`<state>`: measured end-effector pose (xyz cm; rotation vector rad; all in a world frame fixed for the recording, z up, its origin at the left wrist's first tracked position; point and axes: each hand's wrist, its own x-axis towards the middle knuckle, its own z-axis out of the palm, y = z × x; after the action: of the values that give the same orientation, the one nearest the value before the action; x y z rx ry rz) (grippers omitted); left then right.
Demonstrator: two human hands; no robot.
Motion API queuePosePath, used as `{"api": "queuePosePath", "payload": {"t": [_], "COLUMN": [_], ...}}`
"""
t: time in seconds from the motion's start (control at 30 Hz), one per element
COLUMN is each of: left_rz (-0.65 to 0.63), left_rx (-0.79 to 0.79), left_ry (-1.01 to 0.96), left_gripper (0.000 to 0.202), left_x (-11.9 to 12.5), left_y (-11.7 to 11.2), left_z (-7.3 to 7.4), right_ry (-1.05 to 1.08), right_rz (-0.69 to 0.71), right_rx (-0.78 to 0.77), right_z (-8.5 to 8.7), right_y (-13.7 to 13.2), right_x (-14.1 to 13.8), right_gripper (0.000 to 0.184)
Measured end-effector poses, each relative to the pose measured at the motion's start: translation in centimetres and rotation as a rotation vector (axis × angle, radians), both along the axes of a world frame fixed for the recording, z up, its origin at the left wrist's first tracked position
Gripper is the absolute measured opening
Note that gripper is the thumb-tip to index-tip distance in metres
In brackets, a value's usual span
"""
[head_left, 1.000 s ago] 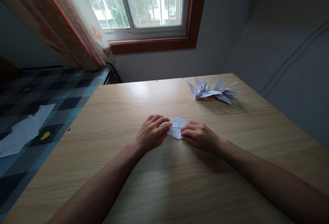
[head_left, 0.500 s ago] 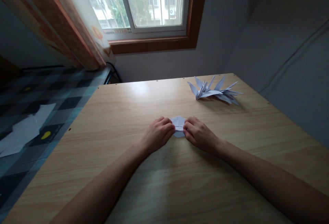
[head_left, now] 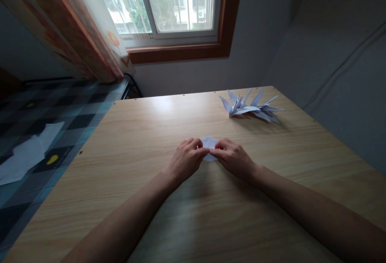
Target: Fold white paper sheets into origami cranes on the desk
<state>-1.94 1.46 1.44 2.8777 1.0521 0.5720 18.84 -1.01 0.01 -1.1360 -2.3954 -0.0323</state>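
A small folded piece of white paper (head_left: pixel 208 141) lies on the wooden tabletop in front of me, with creases across it. My left hand (head_left: pixel 188 156) grips its left side, the thumb stretched over the middle of the paper. From the other side my right hand (head_left: pixel 233 156) grips the right edge, its thumb also reaching to the middle. The two thumb tips meet or nearly meet there. Fingers of both hands hide the paper's left and right ends.
Several folded white paper cranes (head_left: pixel 250 108) sit together at the table's back right. Left of the table (head_left: pixel 120 130), white paper sheets (head_left: pixel 28 154) lie on a checked cloth (head_left: pixel 75 106). A window (head_left: pixel 181 5) and a curtain (head_left: pixel 69 25) are behind.
Both thumbs have slid inward from the paper's sides to its middle, covering the central crease. The paper stays in about the same place.
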Motion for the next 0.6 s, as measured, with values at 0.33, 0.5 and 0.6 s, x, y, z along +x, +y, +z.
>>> {"api": "queuePosePath", "payload": {"t": [0.33,0.5,0.6], "left_rz": [-0.024,-0.088,-0.121], "left_rx": [0.052,0.010,0.006], "left_ry": [0.074,0.060,0.096], "left_gripper": [0.021,0.024,0.027], "left_x": [0.0,-0.1,-0.3], "left_y": [-0.6,-0.4,-0.3], "left_z": [0.7,0.7,0.7], "right_ry": [-0.016,0.253,0.215], "right_rz": [0.051,-0.156,-0.222], "right_rx": [0.073,-0.072,-0.184], "right_z": [0.3,-0.3,-0.3], "right_y": [-0.3,0.9,1.5], "right_x": [0.1,0.2,0.1], "right_gripper": [0.025,0.022,0.028]}}
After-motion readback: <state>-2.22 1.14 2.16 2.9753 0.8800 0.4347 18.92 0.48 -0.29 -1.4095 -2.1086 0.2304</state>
